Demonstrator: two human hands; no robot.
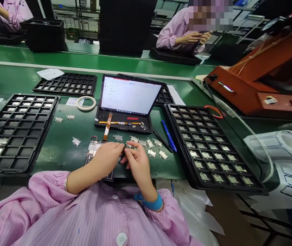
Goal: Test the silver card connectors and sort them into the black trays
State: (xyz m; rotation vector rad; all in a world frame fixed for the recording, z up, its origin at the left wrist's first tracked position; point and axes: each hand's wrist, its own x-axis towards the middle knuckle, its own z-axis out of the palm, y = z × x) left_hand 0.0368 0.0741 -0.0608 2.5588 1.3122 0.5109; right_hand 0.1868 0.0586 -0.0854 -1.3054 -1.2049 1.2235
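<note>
My left hand (107, 158) and my right hand (137, 160) meet over the green mat, fingers pinched together on a small silver module (128, 146) between them. Under my left hand lies a small circuit board (93, 149) with an orange flex cable (107, 127) running up to a black fixture (123, 125). That fixture props up a lit tablet screen (130, 95). Several loose silver modules (151, 153) lie on the mat just beyond my right fingers. A blue wrist strap (151, 204) circles my right wrist.
Black compartment trays of modules sit at left (15, 131), right (212, 148) and back left (66, 84). A tape roll (86, 103) and blue pen (169, 136) lie on the mat. An orange machine (261, 78) stands at right. Other people in pink work across the belt (179, 30).
</note>
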